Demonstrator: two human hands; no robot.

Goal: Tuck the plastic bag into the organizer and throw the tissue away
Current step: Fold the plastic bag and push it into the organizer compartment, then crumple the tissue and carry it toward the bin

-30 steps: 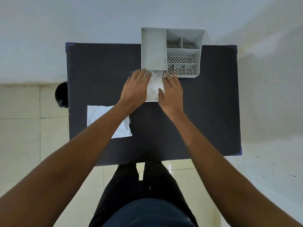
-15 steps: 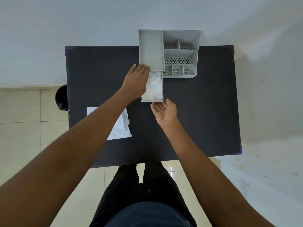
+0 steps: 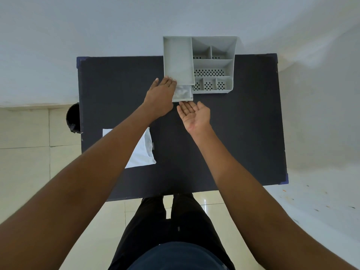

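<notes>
A grey organizer (image 3: 214, 64) stands at the far edge of the dark table (image 3: 243, 133). Its drawer (image 3: 184, 98) sticks out a little at the front left, with the crumpled clear plastic bag (image 3: 183, 92) inside. My left hand (image 3: 159, 98) lies flat against the drawer's left side and the organizer's corner, holding nothing. My right hand (image 3: 194, 114) is palm up, fingers apart, its fingertips at the drawer's front edge. A white tissue (image 3: 143, 152) lies flat on the table's left part, partly hidden by my left forearm.
A black bin (image 3: 73, 117) stands on the tiled floor just past the table's left edge. The organizer's right side has several small perforated compartments (image 3: 209, 85). My legs are at the table's near edge.
The drawer with the bag has slid further into the organizer. My right hand left the bag, turned palm up and followed the drawer's front. My left hand stayed at its left side.
</notes>
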